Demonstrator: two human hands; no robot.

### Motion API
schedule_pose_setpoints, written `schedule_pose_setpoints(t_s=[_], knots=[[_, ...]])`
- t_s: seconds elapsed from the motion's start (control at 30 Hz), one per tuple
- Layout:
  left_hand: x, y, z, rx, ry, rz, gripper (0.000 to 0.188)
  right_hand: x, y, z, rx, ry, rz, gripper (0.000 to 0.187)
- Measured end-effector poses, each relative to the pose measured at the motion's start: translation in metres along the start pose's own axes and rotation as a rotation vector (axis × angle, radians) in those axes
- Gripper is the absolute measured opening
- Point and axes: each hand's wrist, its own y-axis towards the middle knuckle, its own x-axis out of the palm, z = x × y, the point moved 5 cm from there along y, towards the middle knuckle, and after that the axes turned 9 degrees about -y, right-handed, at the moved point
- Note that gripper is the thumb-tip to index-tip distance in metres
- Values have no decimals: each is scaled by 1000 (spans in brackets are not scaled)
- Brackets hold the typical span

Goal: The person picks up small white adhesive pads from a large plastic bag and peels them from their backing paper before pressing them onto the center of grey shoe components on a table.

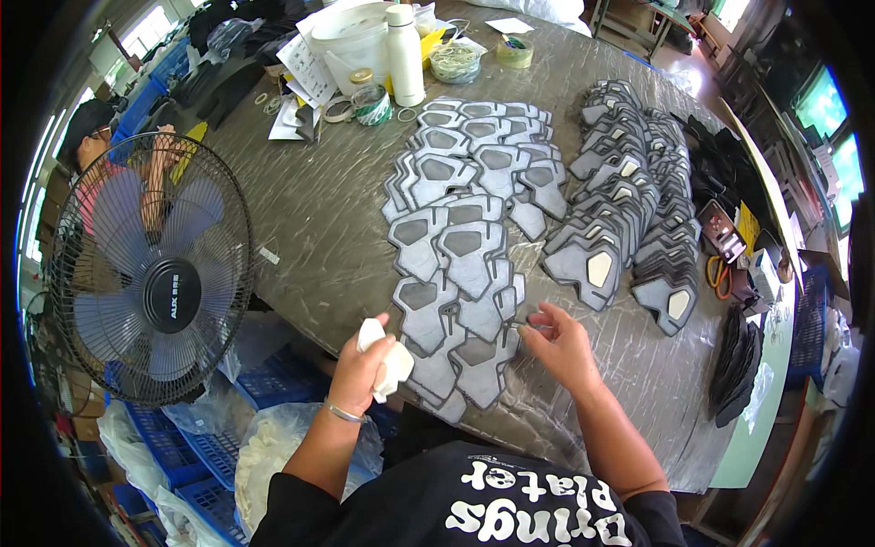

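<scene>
My left hand [362, 366] is closed around a small stack of white cut pieces [394, 366] at the table's near edge. Just right of it, overlapping rows of flat grey cut pieces with dark edges [426, 325] run away from me across the table. My right hand [559, 345] hovers beside the right edge of these rows, fingers bent and apart, with nothing visible between them. Further right lie two long rows of similar grey pieces [609, 205], fanned over one another. Several of those carry a white piece [599, 268] on top.
A large black fan [173, 296] stands at left, with a person [91, 173] behind it. At the back are a white bucket [351, 41], a white bottle [405, 59] and tape rolls [515, 53]. Orange-handled scissors [718, 277] and dark pieces [736, 365] lie right. Blue crates [210, 506] sit below.
</scene>
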Motion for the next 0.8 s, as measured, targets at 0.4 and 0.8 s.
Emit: schedule_pose_setpoints(t_s=[0.4,0.8], knots=[[11,-15,-32,-59,-34,-122,52,5,40,13,95,285,-55,34],[33,-30,-21,195,-16,-31,23,18,-37,-44,-187,188,-125,25]])
